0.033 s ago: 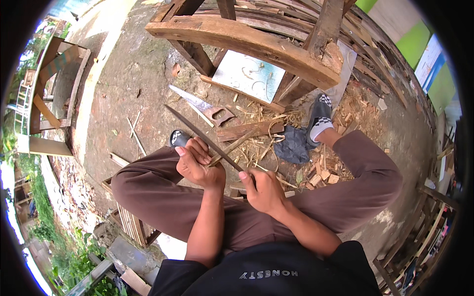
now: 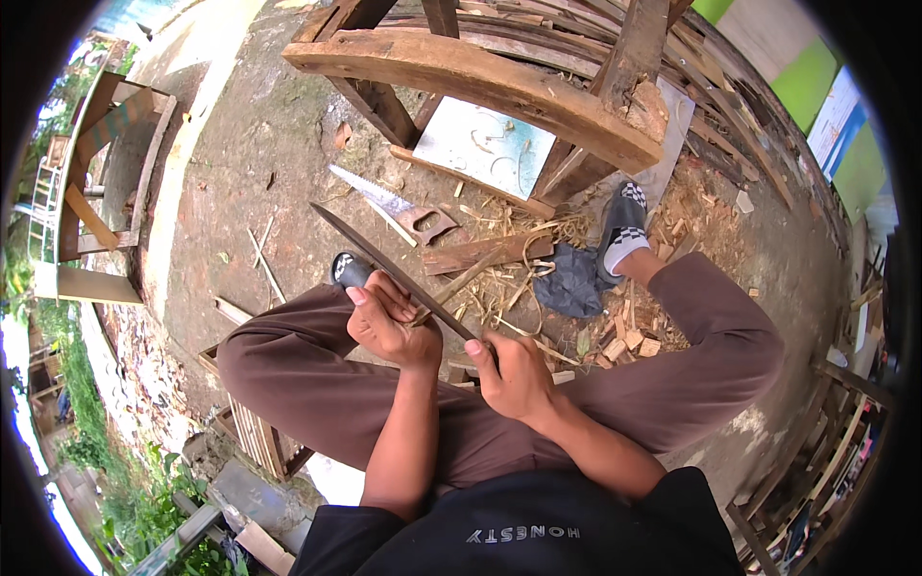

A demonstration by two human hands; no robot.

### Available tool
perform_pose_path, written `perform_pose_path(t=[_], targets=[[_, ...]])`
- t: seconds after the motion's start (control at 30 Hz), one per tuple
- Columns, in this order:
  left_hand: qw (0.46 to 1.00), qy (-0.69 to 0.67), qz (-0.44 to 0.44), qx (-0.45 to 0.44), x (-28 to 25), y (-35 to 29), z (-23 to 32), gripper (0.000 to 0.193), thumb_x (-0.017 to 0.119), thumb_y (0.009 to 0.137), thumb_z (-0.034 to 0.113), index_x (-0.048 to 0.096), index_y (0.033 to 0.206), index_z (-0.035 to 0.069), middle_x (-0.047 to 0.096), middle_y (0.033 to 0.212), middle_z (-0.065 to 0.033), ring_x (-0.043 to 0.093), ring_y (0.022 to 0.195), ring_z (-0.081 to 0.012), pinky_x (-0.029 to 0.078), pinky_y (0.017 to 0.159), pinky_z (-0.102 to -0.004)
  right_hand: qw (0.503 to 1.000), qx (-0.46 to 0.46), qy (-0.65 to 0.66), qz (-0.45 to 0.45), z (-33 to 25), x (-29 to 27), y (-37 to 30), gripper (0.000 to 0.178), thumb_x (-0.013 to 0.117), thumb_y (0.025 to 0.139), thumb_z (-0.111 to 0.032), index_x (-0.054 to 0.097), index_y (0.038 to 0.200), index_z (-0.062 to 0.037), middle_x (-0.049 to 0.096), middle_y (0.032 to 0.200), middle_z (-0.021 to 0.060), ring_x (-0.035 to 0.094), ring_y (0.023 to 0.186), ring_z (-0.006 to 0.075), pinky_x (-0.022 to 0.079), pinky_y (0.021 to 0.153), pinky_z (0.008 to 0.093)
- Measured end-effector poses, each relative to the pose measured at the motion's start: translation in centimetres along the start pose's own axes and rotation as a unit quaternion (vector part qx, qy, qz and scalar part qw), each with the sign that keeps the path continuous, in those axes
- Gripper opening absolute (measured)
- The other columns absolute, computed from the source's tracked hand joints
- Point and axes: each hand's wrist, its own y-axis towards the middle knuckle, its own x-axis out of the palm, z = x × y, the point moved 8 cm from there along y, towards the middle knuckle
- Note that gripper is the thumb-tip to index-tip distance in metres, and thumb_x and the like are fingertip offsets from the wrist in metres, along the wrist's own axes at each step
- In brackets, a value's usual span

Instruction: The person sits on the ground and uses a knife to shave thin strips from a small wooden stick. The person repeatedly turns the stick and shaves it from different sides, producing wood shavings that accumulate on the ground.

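My right hand point(image 2: 514, 376) is closed round the near end of a long, dark machete-like blade point(image 2: 379, 261), its handle hidden in the fist. The blade slants up to the left, over the ground between my legs. My left hand point(image 2: 392, 324) has its fingers curled round a thin wooden strip point(image 2: 471, 276), the thumb sticking up. The blade crosses over this strip just beside the left fingers. Beyond the blade, a handsaw point(image 2: 408, 211) with a wooden handle lies on the ground. A flat brown board point(image 2: 485, 253) lies nearer to me, among shavings.
A heavy wooden bench frame point(image 2: 480, 82) stands ahead, with a pale patterned panel point(image 2: 485, 144) under it. Black plastic point(image 2: 570, 281) lies by my right shoe point(image 2: 622, 226). Wood offcuts point(image 2: 629, 341) are scattered close by. Stacked planks point(image 2: 720, 115) lie at the far right.
The blade has slid slightly up and to the left over the wooden strip, with my right hand. My left hand has shifted a little to the right.
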Motion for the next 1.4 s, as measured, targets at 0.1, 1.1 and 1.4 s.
perform_pose_path(t=[0.1, 1.1, 1.4], targets=[[1.0, 0.001, -0.015, 0.007, 0.6, -0.6, 0.0, 0.059, 0.037, 0.111, 0.026, 0.031, 0.055, 0.009, 0.032, 0.051, -0.0008, 0.028, 0.051, -0.0095, 0.024, 0.053, -0.0276, 0.996, 0.078, 0.001, 0.037, 4.9, 1.1, 0.7, 0.058, 0.047, 0.105, -0.044, 0.061, 0.076, 0.0056, 0.057, 0.066, 0.03, 0.06, 0.071, 0.0527, 0.045, 0.063, 0.0527], [0.972, -0.187, -0.034, -0.137, 1.2, 1.4, -3.9, 0.058, 0.029, 0.111, 0.037, 0.034, 0.057, 0.015, 0.033, 0.054, -0.0002, 0.03, 0.046, -0.0118, 0.029, 0.046, -0.0258, 0.997, 0.057, 0.025, 0.048, 7.8, 2.8, 3.8, 0.063, 0.044, 0.104, -0.051, 0.064, 0.087, 0.0061, 0.062, 0.075, 0.0316, 0.062, 0.081, 0.054, 0.047, 0.071, 0.055], [0.972, -0.195, 0.001, -0.134, 0.1, 1.4, -3.8, 0.057, 0.029, 0.111, 0.037, 0.033, 0.058, 0.015, 0.031, 0.055, -0.0005, 0.029, 0.046, -0.0117, 0.027, 0.046, -0.0253, 0.999, 0.046, -0.013, 0.024, 6.3, 2.5, 3.4, 0.059, 0.046, 0.104, -0.047, 0.066, 0.09, 0.0064, 0.062, 0.074, 0.0344, 0.063, 0.079, 0.0538, 0.049, 0.071, 0.0555]])
